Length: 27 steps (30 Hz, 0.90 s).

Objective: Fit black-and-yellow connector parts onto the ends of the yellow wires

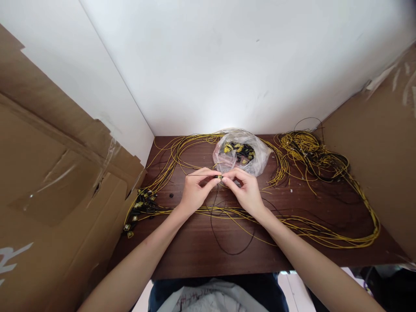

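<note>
My left hand (195,190) and my right hand (245,190) meet above the middle of a dark wooden table (201,251). Both pinch a small yellow-and-black connector (219,177) between fingertips. A thin black wire (227,242) hangs from the pinch and loops down over the table toward me. Just behind the hands lies a clear plastic bag (240,154) with several yellow-and-black connectors inside.
Yellow wire bundles (325,234) run across the table and pile up at the back right (308,151). A cluster of finished connectors (141,206) lies at the left edge. Cardboard sheets stand at left (58,190) and right (380,151); a white wall is behind.
</note>
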Available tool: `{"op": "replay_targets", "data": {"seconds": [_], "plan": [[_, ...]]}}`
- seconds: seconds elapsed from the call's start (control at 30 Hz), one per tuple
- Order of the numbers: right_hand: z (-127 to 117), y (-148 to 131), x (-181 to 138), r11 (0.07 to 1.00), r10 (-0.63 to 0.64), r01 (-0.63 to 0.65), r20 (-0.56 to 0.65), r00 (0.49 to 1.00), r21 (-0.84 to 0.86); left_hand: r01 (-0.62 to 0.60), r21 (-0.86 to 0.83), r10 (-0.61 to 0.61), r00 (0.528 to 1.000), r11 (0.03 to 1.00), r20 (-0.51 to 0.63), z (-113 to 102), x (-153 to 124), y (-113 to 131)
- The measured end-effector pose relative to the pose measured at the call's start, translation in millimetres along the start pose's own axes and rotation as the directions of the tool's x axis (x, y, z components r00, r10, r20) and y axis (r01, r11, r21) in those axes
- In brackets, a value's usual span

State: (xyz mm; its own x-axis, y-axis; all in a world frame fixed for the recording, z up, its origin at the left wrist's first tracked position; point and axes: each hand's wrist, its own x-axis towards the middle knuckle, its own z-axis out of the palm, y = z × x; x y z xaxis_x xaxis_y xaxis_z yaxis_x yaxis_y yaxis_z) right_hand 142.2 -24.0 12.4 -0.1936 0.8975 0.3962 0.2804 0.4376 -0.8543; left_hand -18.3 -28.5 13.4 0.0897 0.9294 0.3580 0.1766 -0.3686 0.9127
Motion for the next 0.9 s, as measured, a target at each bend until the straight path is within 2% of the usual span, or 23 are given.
{"op": "replay_targets", "data": {"seconds": [0.33,0.67,0.9], "plan": [[-1.5,-2.7,1.8,1.0,-0.015,0.015,-0.017,1.0,-0.021,0.114,-0.073,-0.113,0.993,0.991,0.016,1.4,-0.3,-1.5],[-4.8,-4.0,2.6,0.999,-0.032,0.032,-0.024,0.999,-0.028,0.13,-0.039,-0.129,0.991,0.991,0.02,0.4,1.1,-0.8],[-6.0,-3.4,3.5,0.999,-0.019,0.017,-0.049,0.999,-0.028,0.15,-0.123,-0.152,0.988,0.981,-0.011,0.0,4.7,-1.2]]}}
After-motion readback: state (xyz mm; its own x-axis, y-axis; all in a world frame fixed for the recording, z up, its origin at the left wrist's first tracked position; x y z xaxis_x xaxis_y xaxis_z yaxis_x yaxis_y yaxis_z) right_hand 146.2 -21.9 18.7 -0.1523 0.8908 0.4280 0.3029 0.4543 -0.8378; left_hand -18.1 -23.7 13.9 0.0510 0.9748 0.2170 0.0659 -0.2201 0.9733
